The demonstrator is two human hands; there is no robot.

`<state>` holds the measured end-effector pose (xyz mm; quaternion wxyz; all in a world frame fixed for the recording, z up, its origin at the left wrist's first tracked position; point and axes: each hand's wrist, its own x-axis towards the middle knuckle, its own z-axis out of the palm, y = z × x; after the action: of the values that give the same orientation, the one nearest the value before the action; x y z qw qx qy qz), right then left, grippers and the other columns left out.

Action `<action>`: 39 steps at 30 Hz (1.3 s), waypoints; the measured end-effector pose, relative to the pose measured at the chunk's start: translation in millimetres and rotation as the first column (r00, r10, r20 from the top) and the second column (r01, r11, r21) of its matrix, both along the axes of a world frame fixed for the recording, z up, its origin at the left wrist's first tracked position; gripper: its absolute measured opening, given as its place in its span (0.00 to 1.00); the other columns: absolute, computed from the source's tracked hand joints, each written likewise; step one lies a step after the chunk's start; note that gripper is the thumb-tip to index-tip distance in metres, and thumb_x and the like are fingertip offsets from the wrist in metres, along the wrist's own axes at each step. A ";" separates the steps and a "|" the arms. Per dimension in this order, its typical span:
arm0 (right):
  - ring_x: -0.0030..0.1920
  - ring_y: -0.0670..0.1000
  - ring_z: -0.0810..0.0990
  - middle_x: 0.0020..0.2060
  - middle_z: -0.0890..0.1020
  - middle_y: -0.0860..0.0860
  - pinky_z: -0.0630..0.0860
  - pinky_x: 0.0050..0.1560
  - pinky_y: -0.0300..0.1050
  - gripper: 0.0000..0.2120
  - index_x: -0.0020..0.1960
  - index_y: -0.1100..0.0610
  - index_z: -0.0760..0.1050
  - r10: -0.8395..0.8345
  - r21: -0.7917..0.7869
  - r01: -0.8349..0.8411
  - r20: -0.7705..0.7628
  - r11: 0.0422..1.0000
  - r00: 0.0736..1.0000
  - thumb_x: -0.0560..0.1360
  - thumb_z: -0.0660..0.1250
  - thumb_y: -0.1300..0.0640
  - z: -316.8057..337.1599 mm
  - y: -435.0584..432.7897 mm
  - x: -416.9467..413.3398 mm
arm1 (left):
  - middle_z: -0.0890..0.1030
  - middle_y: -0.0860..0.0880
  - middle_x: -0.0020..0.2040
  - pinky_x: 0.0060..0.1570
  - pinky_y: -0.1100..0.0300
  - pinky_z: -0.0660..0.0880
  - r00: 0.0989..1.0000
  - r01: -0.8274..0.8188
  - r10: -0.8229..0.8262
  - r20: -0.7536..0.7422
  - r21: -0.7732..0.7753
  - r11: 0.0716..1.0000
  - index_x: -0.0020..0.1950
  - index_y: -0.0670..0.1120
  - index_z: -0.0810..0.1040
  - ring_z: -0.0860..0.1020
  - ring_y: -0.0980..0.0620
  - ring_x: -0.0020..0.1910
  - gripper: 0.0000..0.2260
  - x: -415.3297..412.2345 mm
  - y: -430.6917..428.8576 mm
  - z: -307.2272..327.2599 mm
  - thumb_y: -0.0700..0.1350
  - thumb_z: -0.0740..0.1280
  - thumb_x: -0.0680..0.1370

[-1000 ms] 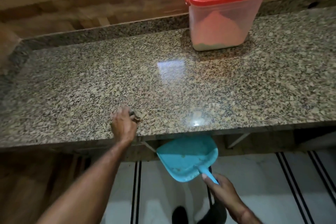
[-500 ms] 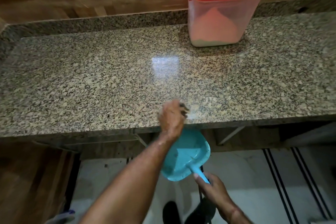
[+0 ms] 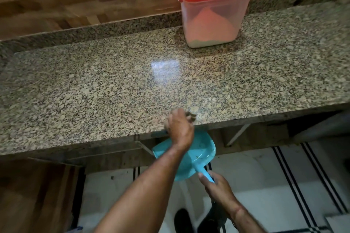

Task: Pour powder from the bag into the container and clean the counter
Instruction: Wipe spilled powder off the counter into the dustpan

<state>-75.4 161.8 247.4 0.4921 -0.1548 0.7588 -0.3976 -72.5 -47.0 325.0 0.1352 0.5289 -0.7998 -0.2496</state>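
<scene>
Head: one container (image 3: pixel 214 15), one dustpan (image 3: pixel 200 154) in right hand (image 3: pixel 217 188) grip, left hand (image 3: pixel 180 128) clutching one dark wad (image 3: pixel 190 115)

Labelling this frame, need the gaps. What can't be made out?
Head view only.
- Dark object in the left hand: mostly covered by the fingers, blurred; kind unclear.
- Dustpan front lip: hidden by the counter edge and left forearm.
- Dustpan handle: mostly covered by the right hand grip.
- Container lid: cut off by the top edge.
</scene>
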 end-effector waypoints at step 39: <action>0.28 0.43 0.73 0.26 0.74 0.44 0.68 0.31 0.37 0.18 0.43 0.57 0.79 -0.182 0.016 0.181 0.096 0.983 0.979 0.80 0.68 0.42 -12.2 40.7 -131.5 | 0.83 0.50 0.51 0.32 0.60 0.75 0.950 -0.191 0.214 -0.226 0.121 0.974 0.59 0.49 0.76 0.77 0.56 0.37 0.05 -137.3 -77.2 41.3 0.44 0.64 0.84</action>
<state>-206.9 202.5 235.3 0.4905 -0.0639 0.7464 -0.4452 -209.8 -124.2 366.3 0.2287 0.5804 -0.7063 -0.3347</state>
